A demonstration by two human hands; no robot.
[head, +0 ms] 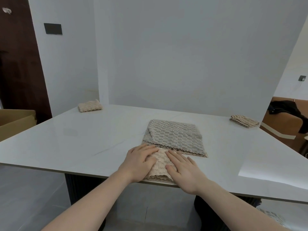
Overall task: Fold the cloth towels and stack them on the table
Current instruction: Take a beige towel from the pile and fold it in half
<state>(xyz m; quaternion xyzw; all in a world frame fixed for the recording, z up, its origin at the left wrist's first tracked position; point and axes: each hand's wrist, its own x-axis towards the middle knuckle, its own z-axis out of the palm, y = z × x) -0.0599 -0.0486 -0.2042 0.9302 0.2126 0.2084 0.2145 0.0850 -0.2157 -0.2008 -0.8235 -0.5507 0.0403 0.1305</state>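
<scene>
A folded beige towel (160, 165) lies at the near edge of the white table (83, 142). My left hand (139, 164) presses flat on its left side, and my right hand (185, 170) presses flat on its right side, fingers straight. Just behind it lies a grey checked towel (175, 136), loosely spread over another beige towel whose scalloped edge shows at the front right (196, 155).
A folded beige towel (90, 106) sits at the far left corner of the table. A small stack of folded towels (244, 121) sits at the far right edge. A cardboard box (16, 120) stands left of the table, a chair with dark clothing (283, 114) to the right.
</scene>
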